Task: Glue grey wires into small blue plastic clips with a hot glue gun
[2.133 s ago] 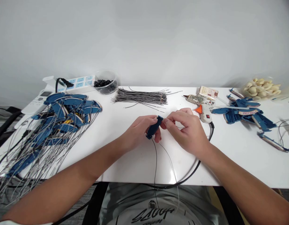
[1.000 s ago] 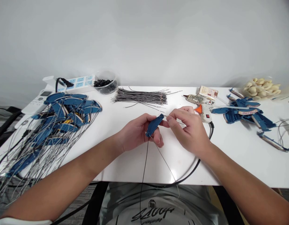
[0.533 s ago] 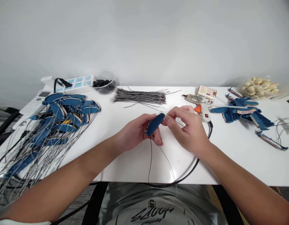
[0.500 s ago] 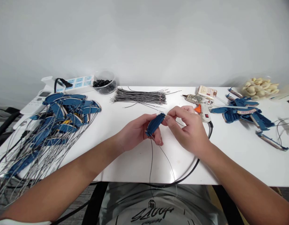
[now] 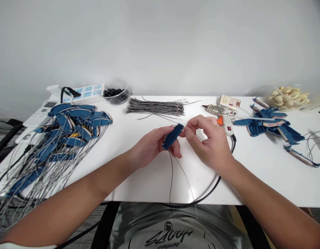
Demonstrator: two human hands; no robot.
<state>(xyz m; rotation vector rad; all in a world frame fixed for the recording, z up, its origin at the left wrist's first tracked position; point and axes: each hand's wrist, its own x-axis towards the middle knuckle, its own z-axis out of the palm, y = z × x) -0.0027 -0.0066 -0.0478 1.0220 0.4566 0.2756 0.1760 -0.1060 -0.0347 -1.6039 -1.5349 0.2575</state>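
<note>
A curved blue plastic part [image 5: 172,137] is held over the middle of the white table by my left hand [image 5: 156,143], its thumb on the upper edge and its fingers beneath. At the part's upper right end, the thumb and index finger of my right hand [image 5: 208,140] are pinched together on a thin dark wire [image 5: 199,137]. What exactly sits between those fingertips is mostly hidden. Two thin wires [image 5: 171,180] hang from the lower end of the part toward the table's front edge.
Blue parts with trailing wires [image 5: 69,128] are heaped at left, near a power strip [image 5: 88,90]. A bundle of cut wires [image 5: 154,106] and a tub of black pieces [image 5: 117,93] lie behind. Right are a glue gun [image 5: 226,121], more blue parts [image 5: 268,121] and a bag of cream-coloured pieces [image 5: 288,98].
The blue part has turned slightly in my left hand, and the wire hanging from it has swung a little to the right. My right hand has barely moved.
</note>
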